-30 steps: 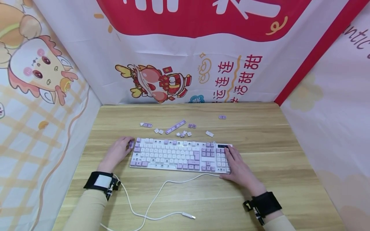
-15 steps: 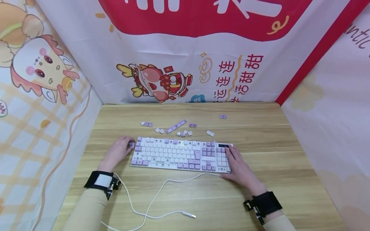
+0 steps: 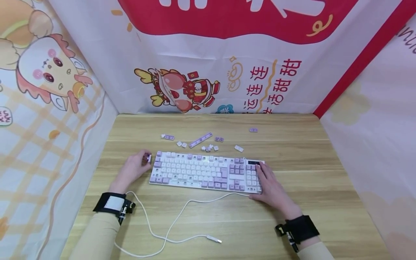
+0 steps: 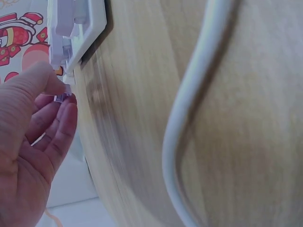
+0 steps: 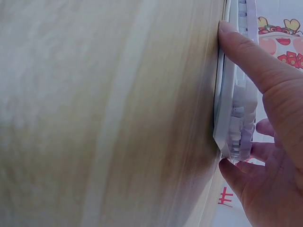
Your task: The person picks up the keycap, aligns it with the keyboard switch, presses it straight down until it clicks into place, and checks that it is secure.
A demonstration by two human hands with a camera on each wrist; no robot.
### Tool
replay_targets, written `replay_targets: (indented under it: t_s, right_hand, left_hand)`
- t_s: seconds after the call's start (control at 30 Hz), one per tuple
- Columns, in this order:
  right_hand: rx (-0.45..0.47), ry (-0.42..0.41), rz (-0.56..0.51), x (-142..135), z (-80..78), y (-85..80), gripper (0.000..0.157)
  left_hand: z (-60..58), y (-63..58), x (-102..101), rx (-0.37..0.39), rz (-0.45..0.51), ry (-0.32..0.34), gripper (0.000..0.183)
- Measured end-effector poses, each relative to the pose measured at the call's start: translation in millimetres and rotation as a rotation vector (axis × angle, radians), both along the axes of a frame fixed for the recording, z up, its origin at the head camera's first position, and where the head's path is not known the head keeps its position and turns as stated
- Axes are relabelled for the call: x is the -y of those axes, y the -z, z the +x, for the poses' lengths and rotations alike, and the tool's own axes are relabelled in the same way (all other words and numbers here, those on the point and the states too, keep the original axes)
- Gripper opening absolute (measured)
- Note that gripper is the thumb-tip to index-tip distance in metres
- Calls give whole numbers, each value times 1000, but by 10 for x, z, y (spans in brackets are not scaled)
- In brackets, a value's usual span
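Observation:
A white and purple keyboard [image 3: 191,169] lies on the wooden table, with dark switches bare where some keys have no cap. Just off its left end, my left hand [image 3: 131,168] pinches a small purple keycap [image 3: 149,158] between thumb and fingertips. The left wrist view has this keycap [image 4: 61,97] edge-on, partly hidden by the thumb. My right hand [image 3: 272,188] holds the keyboard's right end. Its thumb [image 5: 244,47] lies along the front edge, while the other fingers reach over the number pad and round the side.
Behind the keyboard lie a long purple spacebar cap [image 3: 200,140], white keycaps [image 3: 181,144], a purple keycap [image 3: 169,137], a white one [image 3: 238,148] and another purple one [image 3: 253,130]. A white USB cable [image 3: 169,227] loops in front. Printed cloth [image 3: 195,47] walls the table.
The keycap in my left hand has turned from its purple face to a paler side, its fingers shifting slightly. My right hand keeps its place on the keyboard. The head view has shifted a little.

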State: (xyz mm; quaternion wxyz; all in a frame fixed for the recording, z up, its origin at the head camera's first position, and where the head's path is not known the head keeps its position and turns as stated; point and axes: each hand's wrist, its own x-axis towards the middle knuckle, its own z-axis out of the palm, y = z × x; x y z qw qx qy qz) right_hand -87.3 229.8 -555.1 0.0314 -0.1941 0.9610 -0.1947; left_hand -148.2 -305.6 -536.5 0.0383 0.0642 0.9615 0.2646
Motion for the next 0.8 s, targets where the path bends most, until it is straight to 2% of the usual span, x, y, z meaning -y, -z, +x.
replay_targets:
  t_s: [0.33, 0.57, 0.8]
  right_hand:
    - [39, 5, 3, -8, -9, -10, 119]
    - [33, 11, -5, -4, -1, -15, 119]
    - [31, 5, -3, 6, -5, -17, 118]
  left_hand:
    - [21, -69, -5, -30, 107, -8, 55]
    - [23, -108, -33, -65, 148, -19, 45]
    - [52, -170, -44, -55, 162, -61, 39]
